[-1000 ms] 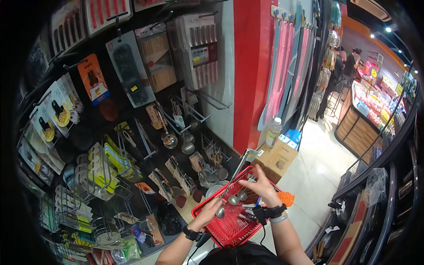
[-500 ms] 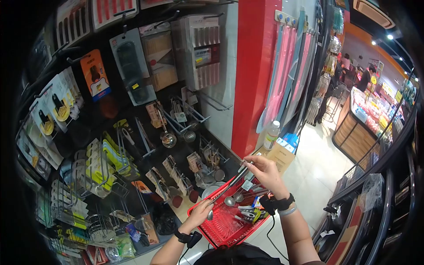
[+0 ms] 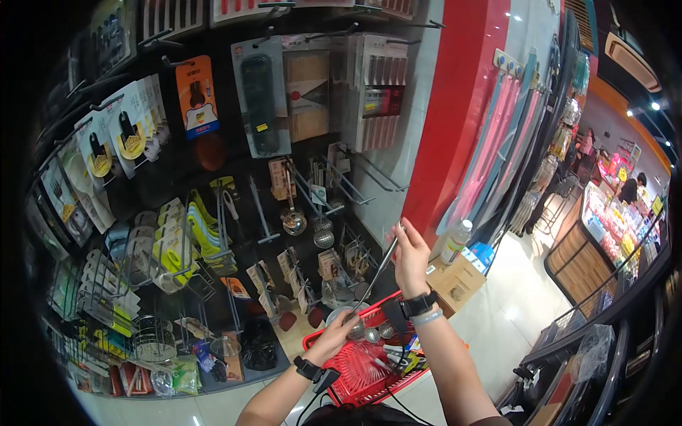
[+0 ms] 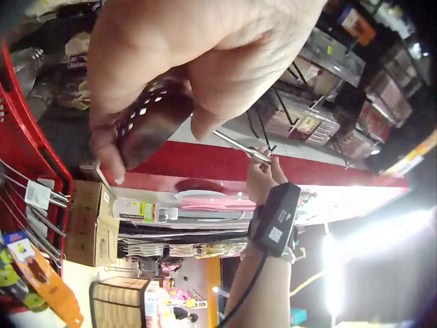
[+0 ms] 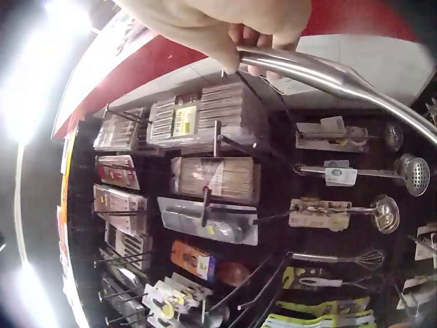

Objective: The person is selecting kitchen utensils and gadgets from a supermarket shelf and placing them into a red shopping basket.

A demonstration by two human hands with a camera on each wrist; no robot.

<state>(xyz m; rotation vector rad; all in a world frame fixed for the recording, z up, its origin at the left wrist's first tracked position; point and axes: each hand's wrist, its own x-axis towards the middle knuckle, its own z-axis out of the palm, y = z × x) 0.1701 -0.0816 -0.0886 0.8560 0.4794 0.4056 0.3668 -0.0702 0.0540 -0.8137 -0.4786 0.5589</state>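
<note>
A metal slotted ladle (image 3: 380,278) slants up between my two hands over the shopping basket. My left hand (image 3: 335,338) holds its lower end. In the left wrist view, the fingers curl round the perforated bowl (image 4: 156,126). At the upper end, my right hand (image 3: 412,261) pinches the tip of the handle. The right wrist view shows thumb and fingers on the shiny curved handle (image 5: 328,78). Below is the red basket (image 3: 342,378), with other ladles (image 3: 371,334) and packaged utensils inside it.
Hooks on the dark wall to the left carry hanging ladles (image 3: 293,222), green-packed tools (image 3: 170,245) and boxed goods (image 3: 380,92). Past the basket, a cardboard box (image 3: 458,285) stands on the floor by a red pillar (image 3: 447,142), with a bottle (image 3: 456,241) on it. An aisle runs right.
My right hand, one second ago spread open beside the ladle, has taken the handle's end and risen with it. The ladle now stands steeper. The head view has turned left.
</note>
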